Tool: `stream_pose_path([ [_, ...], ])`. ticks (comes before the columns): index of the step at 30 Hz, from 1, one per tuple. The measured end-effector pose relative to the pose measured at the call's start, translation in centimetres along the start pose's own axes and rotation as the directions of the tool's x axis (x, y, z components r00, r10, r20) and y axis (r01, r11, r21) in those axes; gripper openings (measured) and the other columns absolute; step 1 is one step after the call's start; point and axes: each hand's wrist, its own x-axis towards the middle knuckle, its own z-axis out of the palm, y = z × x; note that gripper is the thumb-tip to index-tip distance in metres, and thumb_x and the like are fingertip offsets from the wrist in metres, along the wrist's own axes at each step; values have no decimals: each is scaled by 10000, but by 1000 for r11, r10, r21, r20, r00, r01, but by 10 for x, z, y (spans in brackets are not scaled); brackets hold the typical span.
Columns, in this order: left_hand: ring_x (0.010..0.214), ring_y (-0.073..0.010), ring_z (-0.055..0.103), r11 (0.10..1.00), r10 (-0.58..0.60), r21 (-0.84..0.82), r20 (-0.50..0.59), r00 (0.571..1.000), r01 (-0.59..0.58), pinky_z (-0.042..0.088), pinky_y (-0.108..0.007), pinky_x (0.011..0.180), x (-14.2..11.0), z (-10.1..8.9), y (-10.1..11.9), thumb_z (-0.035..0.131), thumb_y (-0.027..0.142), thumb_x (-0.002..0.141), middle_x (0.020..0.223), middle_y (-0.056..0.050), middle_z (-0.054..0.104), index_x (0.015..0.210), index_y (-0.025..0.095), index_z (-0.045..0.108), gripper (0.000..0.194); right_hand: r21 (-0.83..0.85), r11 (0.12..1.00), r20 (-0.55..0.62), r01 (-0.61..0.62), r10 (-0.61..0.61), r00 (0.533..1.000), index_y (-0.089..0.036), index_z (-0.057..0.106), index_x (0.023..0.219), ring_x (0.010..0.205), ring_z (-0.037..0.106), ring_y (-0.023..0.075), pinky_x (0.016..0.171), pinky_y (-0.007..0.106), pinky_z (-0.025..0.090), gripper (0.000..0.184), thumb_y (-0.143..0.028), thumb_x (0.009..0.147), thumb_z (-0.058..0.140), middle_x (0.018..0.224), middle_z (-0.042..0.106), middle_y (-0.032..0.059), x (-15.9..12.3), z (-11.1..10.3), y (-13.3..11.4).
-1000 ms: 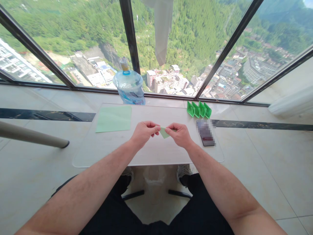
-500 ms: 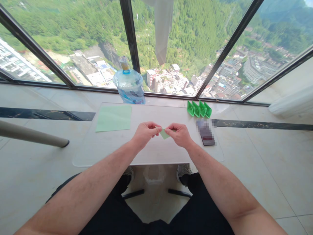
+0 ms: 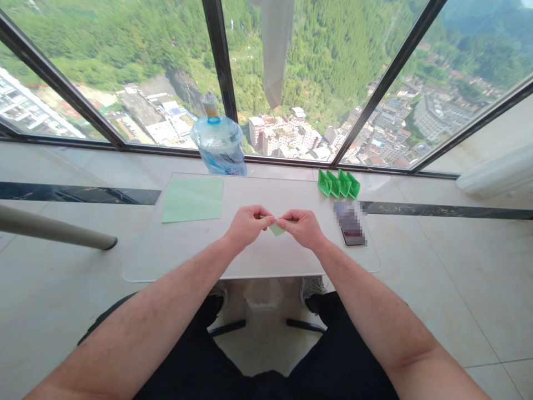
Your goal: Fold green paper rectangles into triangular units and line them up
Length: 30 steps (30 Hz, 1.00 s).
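A small folded piece of light green paper is pinched between both hands above the middle of the white table. My left hand is closed on its left side, thumb and fingertips pressed together. From the right, my right hand grips it the same way, the two thumbs nearly touching. Most of the paper is covered by the fingers; only its lower point shows clearly. A flat stack or sheet of light green paper lies on the table's far left part.
Several bright green folded paper pieces stand in a row at the table's far right corner. Closer to me lies a phone, partly blurred. Behind the table is a large water bottle by the window. A grey pole reaches in from the left.
My hands have drawn slightly closer together on the folded paper, and less of it shows between the fingertips. The other things on the table have stayed put.
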Motion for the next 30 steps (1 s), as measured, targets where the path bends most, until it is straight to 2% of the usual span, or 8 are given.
stream_pose_path([
  [4,520,-102,420,998,59,35,-67,996,-57,305,-251,518,3,-2,-2,732,368,676,557,21,583,668,174,678,202,14,1000,-47,-3,4,999,-178,724,678,580,526,125,569,260,403,214,-387,721,743,626,678,3,2,-2,2],
  [8,597,-132,496,947,182,265,29,983,-183,370,-262,589,4,-4,0,715,360,702,627,3,650,683,189,713,172,-28,1000,-25,8,-9,1000,-174,721,652,568,518,122,560,260,396,224,-383,731,733,601,666,4,3,-4,3],
  [10,620,-141,521,926,201,318,42,979,-204,381,-264,609,3,-5,1,707,355,714,629,1,662,680,192,722,167,-18,1000,-14,-9,9,1000,-172,740,678,572,526,125,552,259,394,228,-395,724,744,612,680,13,4,-4,4],
  [14,601,-137,508,943,178,290,-28,984,-162,371,-266,590,4,-5,0,694,349,722,612,4,648,656,184,704,178,45,997,-37,-55,56,998,-170,739,672,565,524,124,534,254,392,266,-430,723,753,604,683,28,6,-5,6],
  [17,589,-130,495,957,157,251,-32,987,-144,362,-262,574,6,-5,-2,708,350,706,600,8,633,634,181,686,186,79,994,-47,-76,80,996,-171,726,638,557,515,119,525,250,401,282,-441,714,761,598,683,33,10,-7,7],
  [24,544,-107,435,987,102,133,-48,994,-95,327,-252,541,9,-5,-3,733,357,660,553,27,576,604,177,661,202,144,984,29,-108,105,994,-155,764,740,560,558,125,552,259,479,374,-529,723,757,630,713,51,17,-12,7],
  [28,549,-100,433,987,102,131,-49,994,-95,334,-247,539,9,-3,-1,735,344,652,560,23,576,603,170,658,196,144,982,-20,-118,122,992,-164,739,674,541,528,115,525,255,435,326,-486,697,782,601,688,37,17,-13,4],
  [30,551,-102,446,991,78,107,-8,997,-77,355,-244,534,8,-2,1,720,346,668,560,17,564,597,169,645,205,145,983,-67,-115,126,990,-170,719,648,517,489,106,497,255,395,311,-471,681,789,553,637,9,17,-12,3],
])
